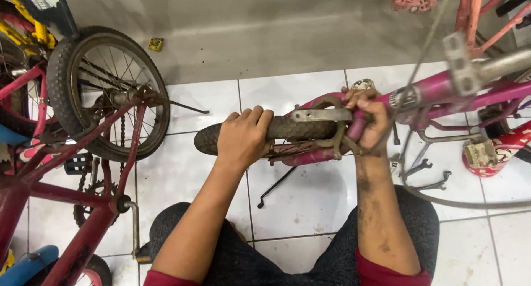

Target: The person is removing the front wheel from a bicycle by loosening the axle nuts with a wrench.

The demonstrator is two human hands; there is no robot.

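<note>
While we work at the pink bicycle (437, 89) lying across the white tiles (315, 197), our left hand (241, 138) is clamped over its small black tyre (287, 128), steadying the wheel; our right hand (369, 119) is closed around the rusty brake caliper (332, 132) at the fork. Hold firm, wrists level. Spanners (426, 175) lie near; a red bicycle (83, 131) stands apart.

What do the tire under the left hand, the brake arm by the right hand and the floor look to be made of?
Tire: black rubber, matt, knobby tread. Brake arm by the right hand: seemingly bare metal, dull grey-brown, perhaps rusty or grimy. Floor: glossy white tiles, likely ceramic, with dark grout lines and dirt specks. Left hand grips the tire.
</note>
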